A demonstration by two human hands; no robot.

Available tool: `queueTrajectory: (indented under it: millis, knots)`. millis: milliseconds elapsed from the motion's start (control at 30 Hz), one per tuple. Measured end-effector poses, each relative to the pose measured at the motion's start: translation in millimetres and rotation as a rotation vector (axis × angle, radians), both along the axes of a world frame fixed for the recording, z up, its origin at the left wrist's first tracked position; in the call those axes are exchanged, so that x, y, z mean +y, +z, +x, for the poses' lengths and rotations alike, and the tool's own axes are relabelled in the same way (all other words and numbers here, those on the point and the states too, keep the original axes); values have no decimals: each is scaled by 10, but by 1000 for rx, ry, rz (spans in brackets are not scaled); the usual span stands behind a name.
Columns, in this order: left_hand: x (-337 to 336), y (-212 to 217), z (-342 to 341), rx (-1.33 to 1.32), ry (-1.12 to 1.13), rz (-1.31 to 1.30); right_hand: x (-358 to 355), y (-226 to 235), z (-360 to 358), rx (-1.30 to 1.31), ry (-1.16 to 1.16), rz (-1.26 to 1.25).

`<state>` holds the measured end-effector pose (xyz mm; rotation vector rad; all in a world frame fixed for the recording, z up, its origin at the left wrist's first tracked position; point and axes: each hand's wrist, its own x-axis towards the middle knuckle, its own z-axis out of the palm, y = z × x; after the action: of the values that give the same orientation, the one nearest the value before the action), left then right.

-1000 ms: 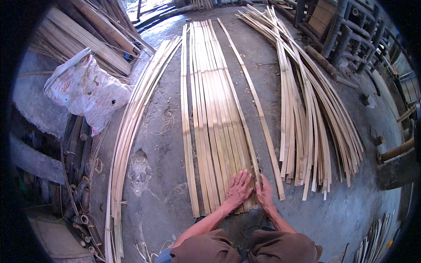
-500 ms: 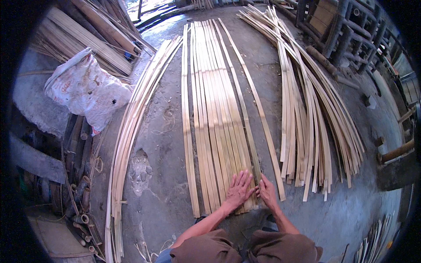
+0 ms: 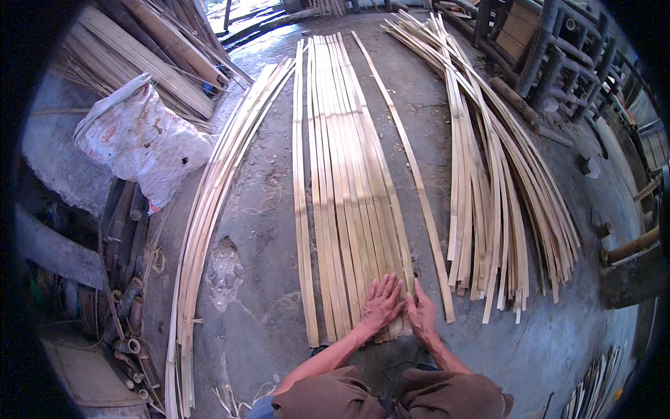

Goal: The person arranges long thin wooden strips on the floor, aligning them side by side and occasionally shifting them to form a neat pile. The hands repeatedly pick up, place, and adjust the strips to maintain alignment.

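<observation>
Long pale bamboo strips (image 3: pixel 343 174) lie side by side on the floor in front of me, forming a flat panel. My left hand (image 3: pixel 382 302) rests palm down with fingers spread on the near end of the panel, holding nothing. Against the panel's right edge is my right hand (image 3: pixel 421 311), its fingers stretched out and touching the outermost strip from the side. To the right of it a single strip (image 3: pixel 410 153) lies apart. At the panel's left a narrow pair of strips (image 3: pixel 300 195) runs alongside with a small gap.
A loose bundle of strips (image 3: pixel 234 153) curves along the left. Another crossing heap of strips (image 3: pixel 488 188) spreads out at the right. A white sack (image 3: pixel 143 140) stands at the left near stacked bamboo. Dark bamboo frames (image 3: pixel 551 63) stand at the far right.
The strip by my right hand has shifted left, closing the gap to the panel. My right hand has moved slightly left with it. My left hand stays on the panel.
</observation>
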<state>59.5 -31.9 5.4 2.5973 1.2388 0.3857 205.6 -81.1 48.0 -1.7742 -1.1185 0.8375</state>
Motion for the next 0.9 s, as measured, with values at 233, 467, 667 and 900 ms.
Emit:
queueTrajectory:
  millis: [233, 467, 667, 900]
  knots:
    - [-3, 81, 10, -40, -6, -4, -58, 69, 40, -39, -3, -67]
    - [-7, 146, 16, -60, -8, -48, -12, -99, 163, -174, 69, -17]
    - [-19, 102, 12, -35, -9, 27, -4, -152, 146, -226, 89, 43]
    - [-20, 170, 7, -18, -41, -16, -83, -287, 150, -321, 107, 111]
